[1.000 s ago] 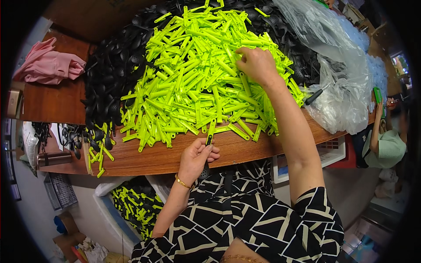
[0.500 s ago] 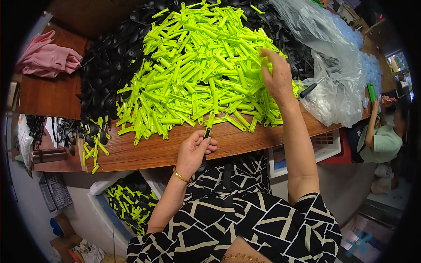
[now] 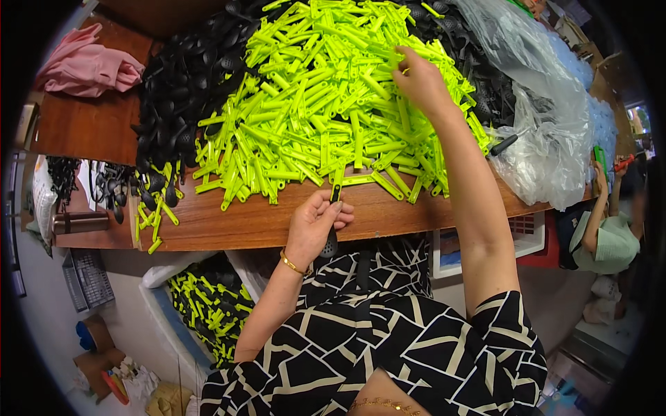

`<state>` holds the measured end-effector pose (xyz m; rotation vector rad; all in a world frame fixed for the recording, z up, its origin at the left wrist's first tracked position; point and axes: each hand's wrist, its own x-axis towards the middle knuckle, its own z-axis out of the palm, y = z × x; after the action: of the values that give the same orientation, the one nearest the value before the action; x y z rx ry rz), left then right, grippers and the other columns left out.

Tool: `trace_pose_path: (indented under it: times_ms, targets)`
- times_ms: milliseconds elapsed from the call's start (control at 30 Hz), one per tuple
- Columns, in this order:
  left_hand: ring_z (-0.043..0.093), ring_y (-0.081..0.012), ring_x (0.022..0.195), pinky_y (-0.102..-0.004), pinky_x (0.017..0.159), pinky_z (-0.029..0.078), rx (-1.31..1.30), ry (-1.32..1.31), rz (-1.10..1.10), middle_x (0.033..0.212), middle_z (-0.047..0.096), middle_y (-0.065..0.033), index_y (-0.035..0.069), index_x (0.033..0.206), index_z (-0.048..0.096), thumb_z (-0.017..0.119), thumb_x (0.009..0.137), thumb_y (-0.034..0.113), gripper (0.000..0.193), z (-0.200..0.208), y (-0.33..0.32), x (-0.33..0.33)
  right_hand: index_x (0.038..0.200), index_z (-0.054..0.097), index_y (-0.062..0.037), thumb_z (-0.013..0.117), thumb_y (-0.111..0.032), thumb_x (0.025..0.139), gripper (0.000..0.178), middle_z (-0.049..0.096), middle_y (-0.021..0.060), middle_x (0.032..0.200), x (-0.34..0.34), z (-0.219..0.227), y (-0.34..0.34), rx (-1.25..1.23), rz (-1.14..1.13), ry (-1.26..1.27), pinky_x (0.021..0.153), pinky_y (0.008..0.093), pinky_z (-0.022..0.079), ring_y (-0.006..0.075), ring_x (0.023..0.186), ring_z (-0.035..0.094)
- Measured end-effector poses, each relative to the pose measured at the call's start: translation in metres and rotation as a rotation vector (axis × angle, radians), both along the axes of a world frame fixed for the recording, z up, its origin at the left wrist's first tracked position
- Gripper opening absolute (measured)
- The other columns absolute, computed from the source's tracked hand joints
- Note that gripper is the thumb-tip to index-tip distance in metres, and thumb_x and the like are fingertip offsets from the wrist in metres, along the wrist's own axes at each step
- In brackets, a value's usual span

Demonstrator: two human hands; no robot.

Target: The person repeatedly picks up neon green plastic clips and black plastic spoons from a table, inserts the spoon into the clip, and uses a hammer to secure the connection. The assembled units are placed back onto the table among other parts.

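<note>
My left hand (image 3: 319, 220), at the table's front edge, is closed around the shaft of a black slotted spoon (image 3: 330, 244). The spoon's perforated head hangs below my fingers. A lime-green handle (image 3: 338, 177) lines up with the shaft's upper end; whether the two are joined I cannot tell. My right hand (image 3: 423, 83) hovers at the right part of a big heap of lime-green handles (image 3: 312, 104). Its thumb and forefinger are bent and apart, with no held piece visible between them.
Black utensil heads (image 3: 198, 76) surround the heap. Clear plastic sheeting (image 3: 548, 152) and a loose black piece (image 3: 504, 145) lie right, a pink cloth (image 3: 90, 62) left. Below the table stand a bin of green-and-black utensils (image 3: 208, 312) and a white crate (image 3: 531, 236). Another person (image 3: 607, 232) sits far right.
My right hand has moved left and farther over the heap. My left hand still grips the spoon, whose head now shows more below the fingers. The whole view has shifted slightly.
</note>
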<state>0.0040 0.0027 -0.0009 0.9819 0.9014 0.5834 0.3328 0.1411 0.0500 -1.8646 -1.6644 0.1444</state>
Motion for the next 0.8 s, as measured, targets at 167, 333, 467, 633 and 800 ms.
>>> trace_pose_path:
  times_ms: [167,333,467,633,800]
  targets:
    - [0.073,-0.0165,0.098,-0.0265,0.085,0.057,-0.028,-0.068,-0.013,0.115,0.072,-0.0125,0.001,0.130,0.058,0.057,0.107,0.011,0.025,0.002,-0.002,-0.002,0.139,0.057,-0.0066,0.074,-0.012,0.093,0.050,0.071,0.0038,0.098,-0.057,0.020,-0.092,-0.079,0.233,0.855,0.078,0.0256,0.053,0.0081,0.089,0.066]
    - [0.073,-0.0168,0.099,-0.0263,0.085,0.057,-0.064,-0.113,-0.031,0.115,0.072,-0.0121,0.000,0.132,0.056,0.056,0.107,0.010,0.027,0.017,-0.010,0.007,0.134,0.060,-0.0072,0.070,-0.010,0.098,0.038,0.065,-0.0018,0.088,-0.113,0.000,-0.157,-0.166,0.380,0.964,0.070,0.0221,0.048,0.0049,0.079,0.061]
    - [0.073,-0.0167,0.100,-0.0268,0.086,0.057,-0.024,-0.103,-0.059,0.116,0.072,-0.0108,0.000,0.137,0.054,0.055,0.107,0.008,0.031,0.020,-0.016,0.009,0.132,0.061,-0.0040,0.071,-0.006,0.096,0.037,0.067,-0.0007,0.094,-0.121,0.001,-0.163,-0.255,0.361,0.986,0.072,0.0220,0.049,0.0054,0.081,0.061]
    - [0.073,-0.0158,0.099,-0.0258,0.084,0.057,0.008,-0.052,-0.075,0.115,0.072,-0.0097,0.000,0.137,0.055,0.055,0.108,0.011,0.031,0.017,-0.025,0.010,0.134,0.064,-0.0056,0.073,-0.006,0.094,0.041,0.065,-0.0006,0.100,-0.122,-0.005,-0.166,-0.242,0.376,0.762,0.072,0.0224,0.050,0.0052,0.083,0.060]
    - [0.073,-0.0138,0.092,-0.0246,0.080,0.057,0.022,0.016,-0.044,0.106,0.074,-0.0082,0.000,0.126,0.062,0.057,0.108,0.015,0.024,0.014,-0.029,0.010,0.134,0.062,-0.0048,0.072,-0.006,0.095,0.041,0.064,0.0033,0.112,-0.127,-0.004,-0.176,-0.200,0.335,0.685,0.077,0.0240,0.054,0.0081,0.090,0.063]
